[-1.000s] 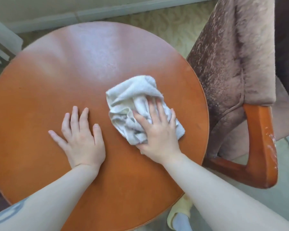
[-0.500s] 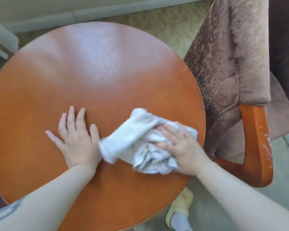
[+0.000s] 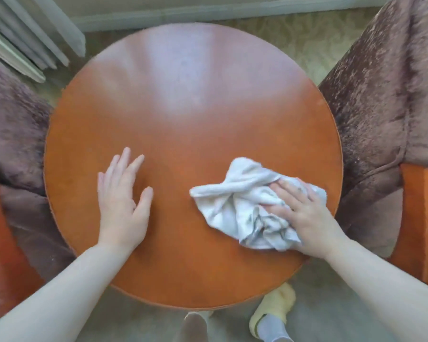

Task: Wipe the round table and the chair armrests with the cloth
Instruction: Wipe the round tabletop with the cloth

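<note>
Glossy round wooden table (image 3: 183, 119) bore my left hand (image 3: 122, 206) flat, fingers straight; my right hand (image 3: 304, 218) pressed the crumpled white cloth (image 3: 237, 206) near its edge

count, head view: 1 round table (image 3: 183, 114). 1 cloth (image 3: 242, 208), white. 2 hands: left hand (image 3: 122, 206), right hand (image 3: 307, 218). 2 upholstered chairs: left chair (image 3: 13, 124), right chair (image 3: 381, 95). 2 wood armrests: left armrest (image 3: 3, 248), right armrest (image 3: 423, 218).
</note>
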Demonstrator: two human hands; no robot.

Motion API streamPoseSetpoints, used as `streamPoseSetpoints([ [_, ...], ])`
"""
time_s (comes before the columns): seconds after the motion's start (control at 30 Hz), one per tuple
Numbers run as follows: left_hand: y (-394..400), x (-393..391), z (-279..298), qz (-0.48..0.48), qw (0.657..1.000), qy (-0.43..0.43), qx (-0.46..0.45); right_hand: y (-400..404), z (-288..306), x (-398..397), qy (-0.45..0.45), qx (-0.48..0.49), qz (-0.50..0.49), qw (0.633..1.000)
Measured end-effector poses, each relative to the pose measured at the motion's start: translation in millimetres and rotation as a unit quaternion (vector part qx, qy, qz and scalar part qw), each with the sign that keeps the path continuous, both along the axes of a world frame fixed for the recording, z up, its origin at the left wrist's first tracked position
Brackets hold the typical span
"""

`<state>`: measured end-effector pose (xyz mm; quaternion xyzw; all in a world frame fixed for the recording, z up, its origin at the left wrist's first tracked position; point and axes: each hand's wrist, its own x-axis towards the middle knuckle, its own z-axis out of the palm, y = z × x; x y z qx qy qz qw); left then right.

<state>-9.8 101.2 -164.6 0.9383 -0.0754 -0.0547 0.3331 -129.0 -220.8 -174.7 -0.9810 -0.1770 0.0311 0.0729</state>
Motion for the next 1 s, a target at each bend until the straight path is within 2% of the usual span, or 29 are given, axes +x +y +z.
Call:
streamPoseSetpoints([
  [0.03, 9.6, -7.6, -1.3, 0.023, 0.999, 0.011, 0.022, 12.7, -1.7, 3.9, 0.008, 0.021, -0.159, 0.987],
  [0.07, 16.1, -15.0, -3.0, 0.056, 0.998, 0.023, 0.035, 43.6, -6.2, 10.4, -0.003, 0.032, -0.349, 0.936],
  [0.1, 21.1, -21.8, -5.0, 0.091, 0.994, 0.035, 0.046, 87.0, -9.8, 18.8, -0.014, 0.043, -0.482, 0.875],
  [0.13, 25.3, -28.3, -6.8, 0.119, 0.990, 0.043, 0.057, 134.5, -8.1, 25.9, -0.005, 0.049, -0.533, 0.845],
  [0.17, 28.8, -34.1, -7.8, 0.135, 0.988, 0.046, 0.060, 177.3, -6.0, 25.9, 0.007, 0.050, -0.505, 0.862],
  [0.2, 32.6, -39.4, -8.5, 0.140, 0.988, 0.047, 0.044, 207.9, -6.4, 18.3, 0.010, 0.039, -0.401, 0.915],
  [0.23, 35.9, -43.8, -8.8, 0.144, 0.988, 0.050, 0.007, 222.7, -8.7, 2.4, 0.016, 0.034, -0.245, 0.969],
  [0.27, 39.8, -47.9, -8.2, 0.153, 0.986, 0.055, -0.036, 217.4, -11.6, -13.2, 0.006, 0.034, -0.093, 0.995],
  [0.3, 44.4, -51.4, -7.9, 0.163, 0.983, 0.059, -0.067, 198.3, -10.8, -21.7, -0.007, 0.050, 0.008, 0.999],
  [0.33, 48.5, -55.0, -7.2, 0.165, 0.981, 0.061, -0.075, 173.0, -9.3, -25.7, -0.007, 0.051, 0.056, 0.997],
  [0.37, 51.6, -58.7, -6.7, 0.160, 0.983, 0.062, -0.068, 147.2, -10.7, -25.9, -0.016, 0.044, 0.051, 0.998],
  [0.4, 52.8, -62.3, -6.7, 0.152, 0.985, 0.060, -0.055, 127.6, -10.8, -23.7, -0.024, 0.043, -0.011, 0.999],
  [0.43, 51.9, -65.2, -7.2, 0.147, 0.987, 0.056, -0.043, 119.2, -9.6, -19.1, -0.022, 0.044, -0.133, 0.990],
  [0.47, 49.2, -67.1, -8.0, 0.147, 0.987, 0.054, -0.030, 126.9, -9.0, -10.7, -0.016, 0.043, -0.300, 0.953],
  [0.5, 44.7, -68.8, -8.5, 0.154, 0.986, 0.053, -0.017, 149.8, -12.4, 0.3, -0.023, 0.045, -0.449, 0.892],
  [0.53, 40.0, -70.0, -9.3, 0.168, 0.984, 0.052, -0.004, 180.5, -12.6, 9.4, -0.016, 0.056, -0.537, 0.841],
  [0.57, 35.4, -70.0, -10.3, 0.183, 0.982, 0.052, 0.006, 210.0, -8.5, 13.5, 0.006, 0.068, -0.558, 0.827],
  [0.6, 32.0, -69.2, -10.8, 0.196, 0.979, 0.053, 0.014, 231.5, -6.5, 10.5, 0.008, 0.071, -0.514, 0.855],
  [0.63, 29.5, -68.1, -10.8, 0.202, 0.977, 0.055, 0.021, 236.9, -11.9, -5.0, 0.007, 0.071, -0.403, 0.912],
  [0.67, 28.4, -67.1, -10.5, 0.201, 0.977, 0.057, 0.029, 224.4, -16.0, -26.4, 0.006, 0.070, -0.257, 0.964],
  [0.7, 27.8, -65.9, -9.9, 0.192, 0.979, 0.058, 0.040, 195.3, -17.4, -44.3, 0.000, 0.071, -0.113, 0.991],
  [0.73, 26.8, -64.9, -9.3, 0.171, 0.982, 0.055, 0.057, 156.5, -14.7, -55.2, 0.011, 0.075, -0.009, 0.997],
  [0.77, 24.9, -63.9, -8.4, 0.137, 0.986, 0.048, 0.080, 116.2, -11.1, -57.9, 0.026, 0.066, 0.036, 0.997],
  [0.8, 21.0, -62.8, -7.9, 0.097, 0.990, 0.039, 0.100, 78.2, -8.2, -52.7, 0.024, 0.053, 0.021, 0.998],
  [0.83, 15.7, -60.6, -8.2, 0.063, 0.992, 0.028, 0.109, 45.3, -6.6, -39.9, 0.011, 0.037, -0.040, 0.998],
  [0.87, 9.3, -56.1, -9.0, 0.047, 0.993, 0.020, 0.107, 20.9, -5.1, -21.0, 0.004, 0.029, -0.145, 0.989],
  [0.9, 1.2, -49.2, -9.8, 0.050, 0.994, 0.017, 0.100, 5.9, -5.3, 3.0, -0.008, 0.022, -0.273, 0.962],
  [0.93, -7.3, -40.3, -10.8, 0.063, 0.993, 0.014, 0.097, 4.1, -7.9, 31.4, -0.035, 0.027, -0.410, 0.911],
  [1.0, -20.4, -20.4, -14.4, 0.094, 0.989, 0.013, 0.111, 28.5, -13.1, 91.4, -0.046, 0.044, -0.634, 0.771],
])
